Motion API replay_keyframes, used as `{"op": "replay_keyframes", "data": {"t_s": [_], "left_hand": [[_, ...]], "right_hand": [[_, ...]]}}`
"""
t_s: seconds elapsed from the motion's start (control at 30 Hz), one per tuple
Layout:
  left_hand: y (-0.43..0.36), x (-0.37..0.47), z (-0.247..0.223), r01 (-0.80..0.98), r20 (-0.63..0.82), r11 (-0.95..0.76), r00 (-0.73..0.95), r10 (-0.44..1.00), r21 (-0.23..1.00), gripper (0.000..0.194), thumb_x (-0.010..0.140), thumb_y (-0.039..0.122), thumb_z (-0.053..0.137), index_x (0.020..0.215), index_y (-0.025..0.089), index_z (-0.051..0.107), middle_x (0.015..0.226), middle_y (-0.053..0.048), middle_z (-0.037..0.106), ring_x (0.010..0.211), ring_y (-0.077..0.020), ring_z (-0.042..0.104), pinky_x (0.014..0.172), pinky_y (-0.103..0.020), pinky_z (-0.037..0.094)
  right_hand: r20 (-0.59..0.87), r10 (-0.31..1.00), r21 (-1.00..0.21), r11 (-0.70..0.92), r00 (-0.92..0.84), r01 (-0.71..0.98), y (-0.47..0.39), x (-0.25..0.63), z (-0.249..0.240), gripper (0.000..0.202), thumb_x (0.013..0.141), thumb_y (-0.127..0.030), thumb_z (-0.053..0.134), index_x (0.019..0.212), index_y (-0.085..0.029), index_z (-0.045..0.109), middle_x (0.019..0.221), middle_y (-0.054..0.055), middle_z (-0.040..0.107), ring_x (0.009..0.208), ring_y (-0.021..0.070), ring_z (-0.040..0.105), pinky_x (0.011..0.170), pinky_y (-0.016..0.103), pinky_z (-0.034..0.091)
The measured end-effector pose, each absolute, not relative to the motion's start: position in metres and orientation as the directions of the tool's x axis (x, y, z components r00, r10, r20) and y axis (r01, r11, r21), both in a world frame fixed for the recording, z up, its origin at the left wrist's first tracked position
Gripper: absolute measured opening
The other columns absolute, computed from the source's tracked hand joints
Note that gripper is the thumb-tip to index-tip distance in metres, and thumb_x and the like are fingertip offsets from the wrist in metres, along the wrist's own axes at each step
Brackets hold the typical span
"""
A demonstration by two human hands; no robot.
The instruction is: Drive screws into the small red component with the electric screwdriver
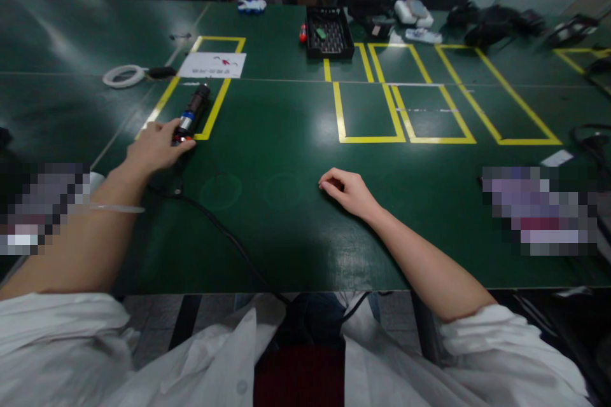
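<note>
The green table bears a yellow outline at left, a near black cable and a far black tray. The right hand curls loosely; I cannot tell whether its fingertips meet. Beyond the cable, the left hand pinches a dark cylinder mostly inside that outline.

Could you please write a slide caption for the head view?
Left hand at the near end of a dark cylinder; right hand loosely curled at the green table.
</note>
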State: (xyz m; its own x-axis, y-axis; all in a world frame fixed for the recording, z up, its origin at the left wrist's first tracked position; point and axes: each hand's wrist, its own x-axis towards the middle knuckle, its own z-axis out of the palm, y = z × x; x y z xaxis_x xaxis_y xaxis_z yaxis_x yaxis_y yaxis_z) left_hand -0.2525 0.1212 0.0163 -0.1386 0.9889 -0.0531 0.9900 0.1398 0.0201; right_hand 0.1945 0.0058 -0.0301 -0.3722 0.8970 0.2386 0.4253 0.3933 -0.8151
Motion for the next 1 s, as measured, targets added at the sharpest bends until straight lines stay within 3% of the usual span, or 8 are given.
{"op": "replay_keyframes", "data": {"t_s": [0.1,0.27,0.43,0.7,1.0], "left_hand": [[0.118,-0.247,0.017,0.99,-0.025,0.141,-0.141,0.99,0.012,0.075,0.092,0.06,0.049,0.157,0.025,0.033,0.14,-0.015,0.043,0.112,-0.0323,0.047,0.094,-0.054,0.043],[0.101,-0.228,0.015,0.997,0.166,0.055,-0.044,0.985,-0.061,0.065,0.093,0.053,0.049,0.146,0.015,0.046,0.139,-0.016,0.044,0.12,-0.0324,0.042,0.099,-0.046,0.039],[0.089,-0.21,0.015,0.987,0.21,0.013,0.021,0.978,-0.16,0.051,0.098,0.041,0.034,0.136,0.012,0.053,0.124,-0.013,0.053,0.113,-0.028,0.042,0.099,-0.041,0.034],[0.102,-0.218,0.019,0.981,0.217,0.187,-0.193,0.957,0.048,0.045,0.097,0.04,0.038,0.128,0.014,0.057,0.109,-0.007,0.059,0.089,-0.0206,0.042,0.085,-0.033,0.036],[0.092,-0.195,0.018,0.976,0.287,0.144,-0.187,0.939,0.164,0.043,0.096,0.04,0.045,0.128,0.013,0.055,0.112,-0.007,0.062,0.095,-0.021,0.051,0.088,-0.034,0.038]], "right_hand": [[0.236,0.896,-0.812,0.395,-0.377,0.429,0.006,0.195,-0.029,0.014,0.093,-0.027,0.055,0.088,-0.018,0.066,0.078,0.002,0.068,0.063,0.0127,0.054,0.063,0.025,0.04],[0.243,0.892,-0.803,0.406,-0.381,0.436,0.006,0.194,-0.028,0.014,0.092,-0.027,0.056,0.088,-0.018,0.066,0.075,0.001,0.065,0.063,0.0123,0.053,0.063,0.025,0.039],[0.237,0.892,-0.811,0.4,-0.386,0.427,0.006,0.194,-0.028,0.015,0.093,-0.028,0.055,0.089,-0.018,0.066,0.077,0.001,0.068,0.062,0.0124,0.053,0.062,0.025,0.039],[0.235,0.89,-0.807,0.402,-0.39,0.433,0.006,0.194,-0.028,0.013,0.092,-0.026,0.056,0.087,-0.018,0.065,0.079,0.002,0.069,0.062,0.0127,0.055,0.063,0.025,0.04],[0.227,0.891,-0.807,0.398,-0.392,0.437,0.007,0.193,-0.027,0.013,0.093,-0.027,0.056,0.088,-0.018,0.066,0.079,0.002,0.069,0.063,0.0128,0.055,0.063,0.025,0.039]]}}
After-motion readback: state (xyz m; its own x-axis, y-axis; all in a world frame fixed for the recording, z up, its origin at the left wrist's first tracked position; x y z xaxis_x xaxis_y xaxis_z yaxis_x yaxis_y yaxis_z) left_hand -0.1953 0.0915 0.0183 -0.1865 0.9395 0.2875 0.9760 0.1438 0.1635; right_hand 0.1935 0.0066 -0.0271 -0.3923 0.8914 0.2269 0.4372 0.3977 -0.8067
